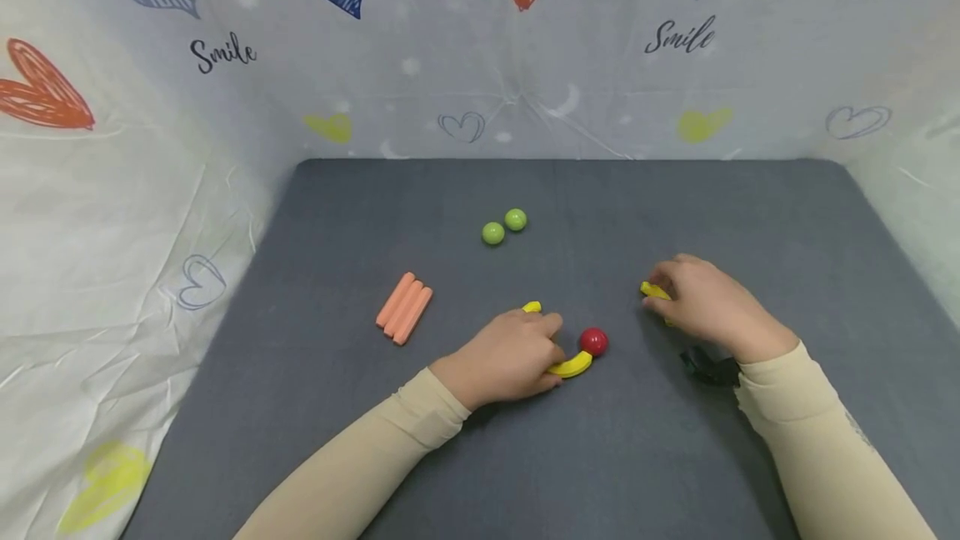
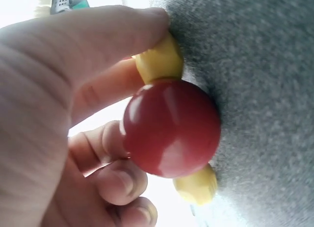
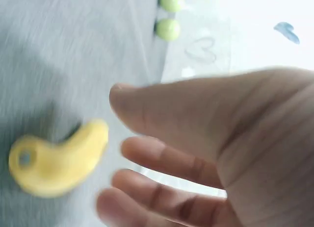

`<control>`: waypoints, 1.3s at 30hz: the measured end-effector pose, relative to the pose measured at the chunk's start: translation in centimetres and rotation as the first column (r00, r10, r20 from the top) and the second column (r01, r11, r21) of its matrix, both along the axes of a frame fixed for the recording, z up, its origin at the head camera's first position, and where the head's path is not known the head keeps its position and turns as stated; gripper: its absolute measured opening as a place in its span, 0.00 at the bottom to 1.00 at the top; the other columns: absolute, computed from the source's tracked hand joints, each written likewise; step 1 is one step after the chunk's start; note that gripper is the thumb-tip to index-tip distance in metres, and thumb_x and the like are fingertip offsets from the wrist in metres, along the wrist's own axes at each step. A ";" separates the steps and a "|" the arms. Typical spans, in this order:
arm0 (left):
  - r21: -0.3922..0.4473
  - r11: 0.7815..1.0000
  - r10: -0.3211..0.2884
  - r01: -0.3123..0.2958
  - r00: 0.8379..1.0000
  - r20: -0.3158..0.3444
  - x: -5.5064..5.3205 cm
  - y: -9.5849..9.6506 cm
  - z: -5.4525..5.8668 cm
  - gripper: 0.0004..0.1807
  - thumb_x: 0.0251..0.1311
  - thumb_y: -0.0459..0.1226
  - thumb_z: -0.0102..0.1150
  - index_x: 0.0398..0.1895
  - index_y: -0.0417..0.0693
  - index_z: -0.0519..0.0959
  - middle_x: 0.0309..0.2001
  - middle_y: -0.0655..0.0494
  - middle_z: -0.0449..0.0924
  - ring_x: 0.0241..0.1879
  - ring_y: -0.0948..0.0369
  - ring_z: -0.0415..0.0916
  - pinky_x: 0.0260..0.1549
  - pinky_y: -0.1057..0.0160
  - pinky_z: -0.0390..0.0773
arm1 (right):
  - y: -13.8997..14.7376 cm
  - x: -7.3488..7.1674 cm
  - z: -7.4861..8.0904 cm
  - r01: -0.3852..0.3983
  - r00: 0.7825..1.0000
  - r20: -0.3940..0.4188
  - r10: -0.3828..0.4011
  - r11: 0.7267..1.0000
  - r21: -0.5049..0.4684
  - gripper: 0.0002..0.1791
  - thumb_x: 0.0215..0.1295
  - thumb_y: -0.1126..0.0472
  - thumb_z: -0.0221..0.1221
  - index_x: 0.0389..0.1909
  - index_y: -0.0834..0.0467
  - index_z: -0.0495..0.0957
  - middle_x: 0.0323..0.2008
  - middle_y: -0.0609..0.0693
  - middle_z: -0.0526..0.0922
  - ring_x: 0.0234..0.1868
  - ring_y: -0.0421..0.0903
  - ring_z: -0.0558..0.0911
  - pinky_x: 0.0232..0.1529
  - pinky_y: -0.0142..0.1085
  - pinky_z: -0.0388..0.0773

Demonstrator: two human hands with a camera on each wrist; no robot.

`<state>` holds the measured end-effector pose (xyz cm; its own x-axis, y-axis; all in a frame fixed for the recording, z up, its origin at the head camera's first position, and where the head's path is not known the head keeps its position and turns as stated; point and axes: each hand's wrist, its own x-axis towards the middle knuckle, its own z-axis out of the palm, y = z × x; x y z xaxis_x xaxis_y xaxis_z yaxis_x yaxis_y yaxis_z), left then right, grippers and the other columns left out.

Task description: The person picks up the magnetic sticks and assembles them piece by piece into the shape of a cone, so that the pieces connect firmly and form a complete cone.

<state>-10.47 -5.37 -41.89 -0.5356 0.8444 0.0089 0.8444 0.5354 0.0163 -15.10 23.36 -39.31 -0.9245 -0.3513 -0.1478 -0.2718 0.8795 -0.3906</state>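
My left hand [image 1: 506, 357] pinches a small yellow toy banana [image 1: 573, 366] between thumb and finger, low over the grey surface. A shiny red ball [image 1: 594, 342] touches that banana's end. Another yellow tip [image 1: 532, 307] shows past the hand's far side; the hand hides the rest of it. In the left wrist view the red ball [image 2: 171, 129] sits between two yellow ends, the thumb on the upper one. My right hand [image 1: 708, 307] hovers beside another toy banana [image 3: 59, 163], its thumb and fingers apart from it in the blurred right wrist view.
Several salmon-pink sticks [image 1: 404, 309] lie side by side left of the left hand. Two green balls [image 1: 504, 227] rest farther back. A dark device [image 1: 708, 367] sits under the right wrist. White printed sheeting [image 1: 405, 90] rises behind the grey surface [image 1: 337, 215].
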 end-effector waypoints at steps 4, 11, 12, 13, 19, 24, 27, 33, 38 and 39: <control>-0.008 1.000 -0.003 0.003 1.000 -0.011 0.2 0.2 0.1 0.09 0.66 0.49 0.71 0.41 0.59 0.92 0.30 0.62 0.69 0.28 0.65 0.63 0.30 0.65 0.67 | 1.1 0.0 -0.1 0.072 0.997 0.026 -0.073 0.997 0.030 0.20 0.70 0.55 0.67 0.51 0.68 0.82 0.41 0.61 0.83 0.41 0.56 0.82 0.42 0.55 0.80; -0.007 1.000 0.015 -0.015 1.000 -0.017 0.4 0.0 0.2 0.06 0.66 0.45 0.70 0.40 0.58 0.92 0.30 0.61 0.70 0.28 0.64 0.63 0.29 0.65 0.66 | 1.3 -0.2 -1.5 0.083 0.992 0.105 -0.075 0.994 -0.075 0.18 0.72 0.58 0.63 0.51 0.71 0.81 0.28 0.49 0.82 0.25 0.45 0.75 0.29 0.39 0.71; -0.005 1.000 0.017 -0.017 1.000 -0.014 0.4 -0.1 0.2 0.06 0.66 0.45 0.70 0.40 0.58 0.92 0.30 0.61 0.70 0.27 0.64 0.63 0.29 0.65 0.66 | 1.1 -0.3 -1.6 0.084 0.992 0.106 -0.075 0.993 -0.079 0.18 0.72 0.59 0.63 0.51 0.72 0.81 0.28 0.50 0.81 0.25 0.45 0.74 0.29 0.39 0.71; 0.000 1.000 0.018 -0.018 1.000 -0.010 0.4 -0.1 0.2 0.06 0.66 0.44 0.69 0.39 0.57 0.92 0.30 0.61 0.70 0.27 0.64 0.63 0.29 0.65 0.66 | 0.9 -0.3 -1.8 0.085 0.991 0.105 -0.077 0.993 -0.082 0.18 0.72 0.60 0.62 0.51 0.72 0.81 0.28 0.50 0.81 0.24 0.45 0.74 0.28 0.39 0.71; 0.007 1.000 0.013 -0.013 1.000 0.011 0.3 -0.1 0.1 0.06 0.66 0.43 0.68 0.40 0.57 0.92 0.29 0.61 0.69 0.27 0.64 0.63 0.28 0.65 0.65 | -0.7 -0.1 -2.5 0.075 0.994 0.084 -0.065 0.990 -0.119 0.14 0.70 0.61 0.62 0.46 0.69 0.83 0.25 0.49 0.79 0.22 0.44 0.73 0.27 0.38 0.70; 0.004 1.000 0.011 -0.011 1.000 0.007 0.2 0.0 0.1 0.06 0.67 0.42 0.67 0.39 0.56 0.92 0.29 0.61 0.69 0.26 0.63 0.63 0.27 0.65 0.65 | -2.1 0.4 -2.8 0.062 0.996 0.079 -0.050 0.986 -0.157 0.11 0.70 0.60 0.63 0.42 0.66 0.84 0.24 0.48 0.79 0.21 0.44 0.73 0.26 0.37 0.70; 0.003 1.000 0.008 -0.008 1.000 0.003 0.2 0.1 0.2 0.06 0.67 0.42 0.67 0.39 0.56 0.92 0.29 0.61 0.69 0.26 0.63 0.64 0.27 0.65 0.65 | -2.7 0.7 -2.9 0.063 0.996 0.080 -0.050 0.983 -0.174 0.10 0.70 0.60 0.63 0.42 0.65 0.85 0.23 0.47 0.79 0.20 0.44 0.72 0.24 0.36 0.69; -0.006 1.000 0.009 -0.009 1.000 0.006 0.2 0.2 0.2 0.07 0.67 0.43 0.67 0.40 0.56 0.92 0.29 0.61 0.69 0.26 0.63 0.64 0.27 0.64 0.65 | -3.7 1.2 -2.8 0.074 0.995 0.088 -0.057 0.975 -0.209 0.10 0.69 0.61 0.63 0.43 0.65 0.84 0.23 0.48 0.79 0.19 0.44 0.72 0.23 0.36 0.68; -0.006 1.000 0.005 -0.005 1.000 -0.005 0.2 0.2 0.2 0.06 0.67 0.43 0.67 0.39 0.56 0.92 0.29 0.61 0.69 0.25 0.63 0.64 0.27 0.64 0.65 | -4.1 1.4 -2.8 0.082 0.994 0.091 -0.064 0.974 -0.212 0.11 0.68 0.61 0.62 0.43 0.66 0.84 0.24 0.48 0.80 0.20 0.44 0.73 0.23 0.36 0.69; -0.008 1.000 0.005 -0.005 1.000 -0.008 0.2 0.2 0.2 0.06 0.67 0.43 0.67 0.38 0.56 0.92 0.29 0.61 0.69 0.25 0.63 0.63 0.27 0.64 0.65 | -4.2 1.4 -2.8 0.084 0.994 0.092 -0.066 0.974 -0.210 0.11 0.68 0.61 0.62 0.43 0.66 0.84 0.24 0.48 0.80 0.20 0.44 0.73 0.23 0.36 0.69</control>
